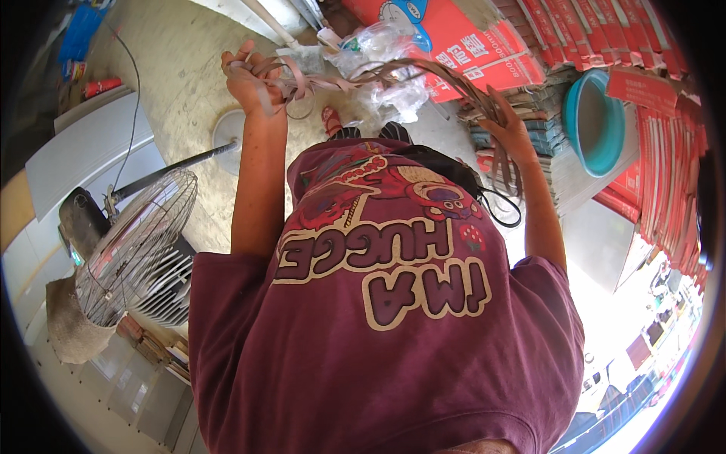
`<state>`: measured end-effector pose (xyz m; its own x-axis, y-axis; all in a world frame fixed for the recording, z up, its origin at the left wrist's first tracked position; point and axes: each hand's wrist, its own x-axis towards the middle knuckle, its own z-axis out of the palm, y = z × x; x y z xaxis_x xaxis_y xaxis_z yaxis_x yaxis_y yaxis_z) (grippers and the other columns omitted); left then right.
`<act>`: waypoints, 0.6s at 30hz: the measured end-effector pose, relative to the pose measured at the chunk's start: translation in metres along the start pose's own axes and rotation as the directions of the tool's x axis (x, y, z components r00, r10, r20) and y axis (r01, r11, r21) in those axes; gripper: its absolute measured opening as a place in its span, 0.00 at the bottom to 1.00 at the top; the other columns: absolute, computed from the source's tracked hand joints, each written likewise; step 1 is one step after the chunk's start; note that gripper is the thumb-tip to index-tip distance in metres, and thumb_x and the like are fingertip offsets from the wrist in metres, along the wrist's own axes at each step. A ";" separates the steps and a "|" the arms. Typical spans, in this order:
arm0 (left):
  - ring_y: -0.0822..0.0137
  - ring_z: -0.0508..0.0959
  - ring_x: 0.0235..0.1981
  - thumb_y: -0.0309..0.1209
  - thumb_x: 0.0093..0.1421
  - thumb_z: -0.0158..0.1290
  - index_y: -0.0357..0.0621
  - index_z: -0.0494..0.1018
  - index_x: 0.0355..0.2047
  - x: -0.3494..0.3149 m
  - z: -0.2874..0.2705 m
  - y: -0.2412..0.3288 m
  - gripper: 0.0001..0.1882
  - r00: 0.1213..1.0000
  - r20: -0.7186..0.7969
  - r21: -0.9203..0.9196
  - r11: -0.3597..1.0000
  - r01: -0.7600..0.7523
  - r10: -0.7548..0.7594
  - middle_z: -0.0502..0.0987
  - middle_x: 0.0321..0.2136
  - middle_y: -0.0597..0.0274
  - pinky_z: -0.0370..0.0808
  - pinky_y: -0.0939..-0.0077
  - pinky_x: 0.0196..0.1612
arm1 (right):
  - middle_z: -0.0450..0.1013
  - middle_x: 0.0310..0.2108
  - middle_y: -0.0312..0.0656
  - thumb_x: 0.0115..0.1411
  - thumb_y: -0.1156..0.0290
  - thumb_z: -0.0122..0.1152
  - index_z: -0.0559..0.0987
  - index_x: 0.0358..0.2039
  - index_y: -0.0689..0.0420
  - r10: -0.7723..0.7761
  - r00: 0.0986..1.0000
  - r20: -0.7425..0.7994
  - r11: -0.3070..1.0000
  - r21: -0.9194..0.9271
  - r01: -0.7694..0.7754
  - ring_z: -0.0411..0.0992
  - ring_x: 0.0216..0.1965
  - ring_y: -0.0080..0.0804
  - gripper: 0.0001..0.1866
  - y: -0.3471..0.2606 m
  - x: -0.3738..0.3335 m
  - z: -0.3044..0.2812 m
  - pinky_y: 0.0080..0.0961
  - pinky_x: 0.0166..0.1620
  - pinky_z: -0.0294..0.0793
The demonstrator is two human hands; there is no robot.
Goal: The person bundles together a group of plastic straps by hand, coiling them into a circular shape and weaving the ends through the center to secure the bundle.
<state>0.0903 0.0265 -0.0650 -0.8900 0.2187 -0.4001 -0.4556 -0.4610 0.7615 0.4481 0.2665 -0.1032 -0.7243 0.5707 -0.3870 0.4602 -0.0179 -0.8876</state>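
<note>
A bundle of long, flat brown straps [408, 66] stretches between my two hands, bowing upward in the middle. My left hand [255, 82] is raised at the upper left, its fingers curled round the loose, looping end of the straps. At the right, my right hand [513, 132] grips the thicker part of the bundle, and the strap ends hang down past its palm. Crumpled clear plastic [389, 98] lies on the floor beyond the straps. What the straps are made of, I cannot tell.
A standing fan [136, 250] with a wire cage is close on my left. Red printed cardboard [469, 57] lies ahead, with stacked red cartons [665, 181] at the right. A turquoise basin [596, 125] stands beside bundled flat pieces [529, 117]. A black cord [503, 212] loops near my right side.
</note>
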 end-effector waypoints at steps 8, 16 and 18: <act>0.75 0.63 0.18 0.41 0.62 0.40 0.42 0.66 0.25 -0.004 0.056 -0.031 0.16 0.951 0.060 0.196 0.930 -0.310 0.304 0.63 0.17 0.69 0.61 0.82 0.20 | 0.67 0.22 0.30 0.52 0.75 0.58 0.70 0.54 0.44 -0.012 0.960 0.279 0.998 0.058 -0.004 0.59 0.18 0.14 0.27 -0.103 0.015 0.058 0.14 0.21 0.60; 0.80 0.62 0.14 0.32 0.65 0.37 0.39 0.66 0.21 -0.034 0.101 -0.066 0.16 0.813 0.344 0.288 0.771 -0.568 0.470 0.67 0.17 0.69 0.59 0.87 0.17 | 0.68 0.47 0.37 0.45 0.62 0.71 0.65 0.56 0.53 -0.212 0.937 0.276 0.976 0.104 0.191 0.64 0.47 0.24 0.37 -0.110 0.047 0.129 0.21 0.52 0.62; 0.81 0.62 0.13 0.30 0.65 0.38 0.39 0.66 0.21 -0.038 0.103 -0.066 0.15 0.834 0.334 0.293 0.792 -0.536 0.440 0.67 0.17 0.68 0.60 0.88 0.17 | 0.70 0.45 0.35 0.50 0.65 0.67 0.68 0.53 0.54 -0.328 0.928 0.176 0.913 0.311 0.264 0.67 0.43 0.22 0.30 -0.115 0.048 0.140 0.19 0.47 0.66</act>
<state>0.1522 0.1374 -0.0480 -0.9484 0.2665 0.1720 0.1106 -0.2301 0.9668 0.2885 0.1816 -0.0545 -0.9135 0.3914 -0.1114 0.0688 -0.1213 -0.9902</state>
